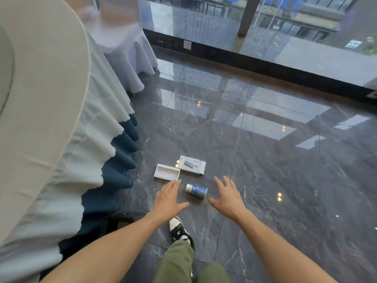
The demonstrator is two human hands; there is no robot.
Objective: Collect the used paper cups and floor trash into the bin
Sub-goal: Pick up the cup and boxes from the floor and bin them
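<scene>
Paper cup (196,192) — blue, lying on its side on the dark polished floor (285,180), white end pointing toward the draped table (40,119), wider open end away from it. No bin in view.

Hands: left hand (167,199) and right hand (228,198) both spread flat, fingers splayed, palms down, holding nothing. They flank the cup, one each side, neither touching it. From this angle can't tell how far above the floor they hover.

Other trash, all just past the cup on its far side: open white box tray (167,171) toward the table, and beside it a white box lid (191,164) w/ printed picture of a grey device. The two nearly touch at a corner.

Risks (judgement):
- Cup is round & on its side; a nudge from either hand prob. rolls it on the slick floor, maybe under the tablecloth hem.
- Any dregs inside would spill if tipped mouth-down on pickup.
- Thin tray & lid lie flat on glossy tile, hard to get fingertips under; may skid rather than lift.
- Person's shoe (179,229) sits just short of the cup on the near side; a step fwd could kick or crush it.

Room: table skirt hangs to the floor well to the table side of the cup, closing that side. Away from the table, floor is open. Beyond the boxes, clear floor runs to a glass wall (265,27) w/ a dark base strip.
</scene>
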